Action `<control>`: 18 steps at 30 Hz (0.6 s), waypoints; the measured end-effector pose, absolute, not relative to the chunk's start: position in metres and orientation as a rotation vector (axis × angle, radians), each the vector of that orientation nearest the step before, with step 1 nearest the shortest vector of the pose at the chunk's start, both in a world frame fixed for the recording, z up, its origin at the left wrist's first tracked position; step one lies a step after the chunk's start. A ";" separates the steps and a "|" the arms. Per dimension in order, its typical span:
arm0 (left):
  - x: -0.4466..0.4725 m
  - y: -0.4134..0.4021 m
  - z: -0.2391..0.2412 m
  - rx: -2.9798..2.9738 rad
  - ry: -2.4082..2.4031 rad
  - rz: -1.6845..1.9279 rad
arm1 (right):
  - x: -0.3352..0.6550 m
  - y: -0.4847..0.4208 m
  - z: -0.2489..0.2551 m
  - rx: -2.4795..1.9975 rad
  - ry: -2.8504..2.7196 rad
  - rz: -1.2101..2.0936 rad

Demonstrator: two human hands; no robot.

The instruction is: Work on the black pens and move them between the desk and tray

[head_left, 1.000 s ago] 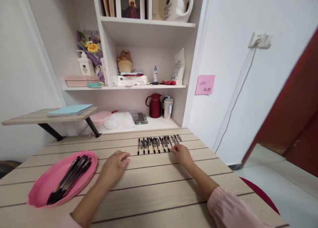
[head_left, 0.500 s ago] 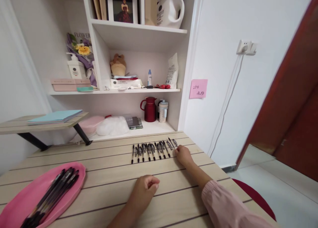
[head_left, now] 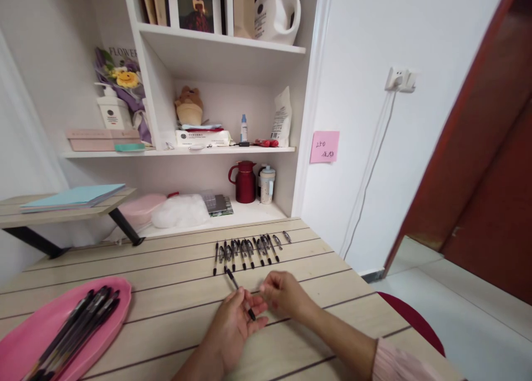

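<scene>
My two hands meet over the middle of the wooden table (head_left: 178,309). A black pen (head_left: 240,288) lies slanted across the fingers of my left hand (head_left: 234,328), which curl loosely around it. My right hand (head_left: 284,294) pinches its fingertips together beside the pen's shaft; what they hold is too small to name. Just beyond my hands, several black pens and caps (head_left: 245,249) lie in a neat row on the table. A pink tray (head_left: 37,336) with several more black pens (head_left: 72,331) sits at the lower left.
Behind the table stand white shelves (head_left: 220,148) with a red jug (head_left: 245,181), a small bottle, boxes and a plush bear. A low wooden shelf (head_left: 62,209) carries a blue folder at left. A red door (head_left: 477,176) is at right.
My right hand left the right end of the pen row and came back toward me. My left hand turned palm-up and now has a pen across its fingers. The camera swung to the right.
</scene>
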State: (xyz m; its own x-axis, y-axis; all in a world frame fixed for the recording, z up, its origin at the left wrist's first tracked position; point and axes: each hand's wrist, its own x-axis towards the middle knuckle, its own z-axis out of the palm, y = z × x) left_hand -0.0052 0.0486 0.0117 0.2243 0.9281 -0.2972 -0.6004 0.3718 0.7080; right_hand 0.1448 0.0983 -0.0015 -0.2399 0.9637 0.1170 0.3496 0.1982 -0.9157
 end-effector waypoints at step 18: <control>-0.003 0.050 0.000 0.653 0.872 1.029 | 0.212 0.220 -0.007 -2.002 -1.523 0.243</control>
